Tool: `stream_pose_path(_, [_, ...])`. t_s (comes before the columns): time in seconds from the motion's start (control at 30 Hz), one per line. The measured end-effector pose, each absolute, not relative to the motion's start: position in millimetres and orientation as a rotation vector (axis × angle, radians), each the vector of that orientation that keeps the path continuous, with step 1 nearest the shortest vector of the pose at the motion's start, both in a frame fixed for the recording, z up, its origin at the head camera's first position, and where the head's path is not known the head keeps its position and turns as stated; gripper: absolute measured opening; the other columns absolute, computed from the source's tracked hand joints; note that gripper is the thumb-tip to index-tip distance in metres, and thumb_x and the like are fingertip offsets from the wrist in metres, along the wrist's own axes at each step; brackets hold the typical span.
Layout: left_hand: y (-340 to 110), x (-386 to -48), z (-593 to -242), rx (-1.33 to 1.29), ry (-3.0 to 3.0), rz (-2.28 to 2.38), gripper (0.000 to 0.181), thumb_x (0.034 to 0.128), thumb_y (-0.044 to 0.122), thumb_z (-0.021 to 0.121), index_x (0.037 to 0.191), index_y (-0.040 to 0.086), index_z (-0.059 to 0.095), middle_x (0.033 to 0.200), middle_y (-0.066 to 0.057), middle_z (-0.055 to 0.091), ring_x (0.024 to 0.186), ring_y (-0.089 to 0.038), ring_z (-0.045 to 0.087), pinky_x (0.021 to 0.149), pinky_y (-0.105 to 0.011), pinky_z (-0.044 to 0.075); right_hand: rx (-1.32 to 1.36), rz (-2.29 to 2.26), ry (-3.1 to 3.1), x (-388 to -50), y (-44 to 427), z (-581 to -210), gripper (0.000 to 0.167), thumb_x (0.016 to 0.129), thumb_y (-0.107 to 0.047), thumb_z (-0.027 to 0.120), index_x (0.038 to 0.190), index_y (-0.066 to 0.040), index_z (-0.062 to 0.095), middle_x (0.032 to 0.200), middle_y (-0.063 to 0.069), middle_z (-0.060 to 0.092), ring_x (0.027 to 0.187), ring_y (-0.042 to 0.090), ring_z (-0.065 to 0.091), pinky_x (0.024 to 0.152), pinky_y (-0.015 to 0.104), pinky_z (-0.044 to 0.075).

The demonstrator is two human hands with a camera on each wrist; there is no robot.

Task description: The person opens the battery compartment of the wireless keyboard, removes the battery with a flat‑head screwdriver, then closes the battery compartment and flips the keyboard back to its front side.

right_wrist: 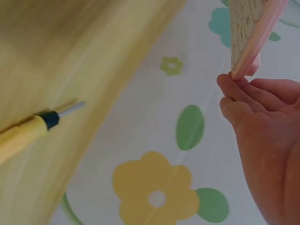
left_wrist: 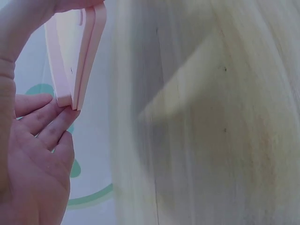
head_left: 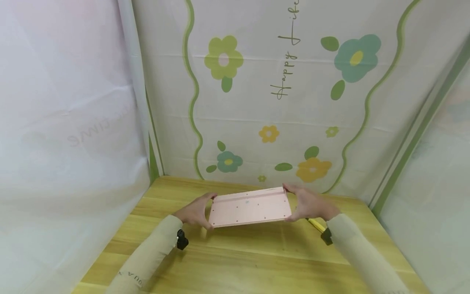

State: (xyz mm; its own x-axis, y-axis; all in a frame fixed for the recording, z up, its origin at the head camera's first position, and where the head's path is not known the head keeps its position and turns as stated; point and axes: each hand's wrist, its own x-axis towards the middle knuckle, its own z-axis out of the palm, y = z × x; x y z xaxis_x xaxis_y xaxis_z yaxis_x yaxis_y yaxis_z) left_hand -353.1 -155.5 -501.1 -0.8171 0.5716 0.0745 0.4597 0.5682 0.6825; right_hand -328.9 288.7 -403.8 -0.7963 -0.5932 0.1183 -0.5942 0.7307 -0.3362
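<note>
A pink keyboard [head_left: 251, 209] is held up above the table, its screw-dotted underside toward the head camera. At its left end my left hand [head_left: 196, 211] grips the edges between thumb and fingers. My right hand [head_left: 310, 203] holds the opposite end the same way. In the left wrist view the keyboard's end [left_wrist: 86, 56] meets the fingertips. White keys show on the far face of the keyboard [right_wrist: 255, 40] in the right wrist view. A screwdriver [right_wrist: 28, 133] with a yellow handle lies on the table near my right hand, partly hidden by the wrist in the head view.
The wooden table [head_left: 227, 261] spreads beneath the hands. A white flowered cloth [head_left: 253, 94] hangs behind it, with more cloth walls at left [head_left: 66, 122] and right [head_left: 437, 179]. Black straps' devices [head_left: 182, 240] sit at the wrists.
</note>
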Motion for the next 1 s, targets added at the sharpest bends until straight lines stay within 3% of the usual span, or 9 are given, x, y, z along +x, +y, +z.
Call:
stream_pose_path(0.17, [-157.2,-354.1,-502.7,0.873,2.636,1.042,0.128,0.0634,0.021,0.1,0.166,0.004,0.025,0.168,-0.018,0.036,0.157,-0.041,0.033,0.127,-0.061,0.032,1.008,0.68,-2.919,-327.9,294.0,-436.3,0.131,0.067,-0.049,0.099,0.159,0.013,0.03,0.161,0.031,0.043,0.136,0.044,0.057,0.116,0.059,0.046])
stream_pose_path(0.3, [-156.6,-355.0,-506.2,0.866,2.628,1.013,0.13,0.0647,0.02,0.101,0.167,0.003,0.022,0.172,-0.018,0.03,0.159,-0.043,0.028,0.128,-0.063,0.03,0.982,0.722,-2.929,-327.9,297.4,-462.8,0.127,0.067,-0.037,0.101,0.159,0.013,0.03,0.161,0.032,0.043,0.121,0.045,0.065,0.119,0.06,0.041])
stream_pose_path(0.4, [-154.4,-356.3,-508.9,0.871,2.625,1.01,0.13,0.0653,0.019,0.101,0.166,0.001,0.022,0.172,-0.02,0.028,0.159,-0.044,0.027,0.128,-0.063,0.029,0.952,0.748,-2.934,-328.1,298.8,-479.0,0.127,0.065,-0.034,0.102,0.159,0.015,0.03,0.162,0.032,0.042,0.124,0.048,0.064,0.12,0.061,0.039])
stream_pose_path(0.43, [-153.6,-356.8,-510.0,0.875,2.628,1.01,0.129,0.0653,0.02,0.101,0.166,0.0,0.023,0.172,-0.02,0.029,0.159,-0.044,0.027,0.128,-0.063,0.029,0.943,0.754,-2.932,-328.1,299.2,-483.7,0.128,0.065,-0.034,0.102,0.158,0.015,0.031,0.161,0.033,0.042,0.138,0.051,0.055,0.12,0.062,0.039])
stream_pose_path(0.5, [-152.1,-357.7,-512.7,0.874,2.625,1.014,0.129,0.0659,0.021,0.102,0.166,0.0,0.023,0.172,-0.02,0.029,0.159,-0.043,0.028,0.127,-0.062,0.03,0.926,0.765,-2.941,-328.0,299.7,-492.7,0.129,0.064,-0.035,0.102,0.158,0.016,0.03,0.161,0.033,0.041,0.138,0.05,0.055,0.12,0.062,0.039])
stream_pose_path(0.53, [-151.6,-358.0,-514.1,0.873,2.624,1.016,0.129,0.066,0.021,0.102,0.166,0.0,0.023,0.171,-0.02,0.03,0.159,-0.043,0.028,0.127,-0.062,0.03,0.922,0.763,-2.943,-327.8,299.7,-496.7,0.129,0.064,-0.037,0.102,0.158,0.016,0.03,0.162,0.034,0.04,0.146,0.051,0.047,0.12,0.062,0.039])
stream_pose_path(0.77, [-150.5,-356.8,-524.4,0.846,2.606,1.033,0.129,0.0655,0.021,0.103,0.166,0.001,0.024,0.17,-0.021,0.032,0.158,-0.043,0.031,0.127,-0.061,0.032,0.809,0.805,-2.999,-323.4,298.2,-513.8,0.131,0.062,-0.042,0.102,0.16,0.009,0.032,0.163,0.029,0.042,0.147,0.06,0.038,0.118,0.074,0.034])
stream_pose_path(0.87, [-150.5,-356.8,-527.1,0.845,2.609,1.028,0.13,0.0651,0.021,0.102,0.166,0.001,0.024,0.168,-0.021,0.035,0.156,-0.043,0.034,0.127,-0.06,0.033,0.741,0.842,-3.033,-321.0,297.2,-515.4,0.129,0.062,-0.04,0.102,0.162,0.003,0.034,0.165,0.025,0.042,0.148,0.068,0.027,0.114,0.082,0.029])
stream_pose_path(1.0, [-151.2,-358.6,-528.9,0.85,2.63,0.999,0.129,0.065,0.021,0.101,0.166,0.003,0.023,0.166,-0.019,0.038,0.155,-0.041,0.037,0.126,-0.059,0.035,0.7,0.873,-3.066,-320.7,295.9,-516.3,0.127,0.064,-0.038,0.101,0.164,0.0,0.032,0.167,0.021,0.041,0.152,0.069,0.015,0.115,0.084,0.025])
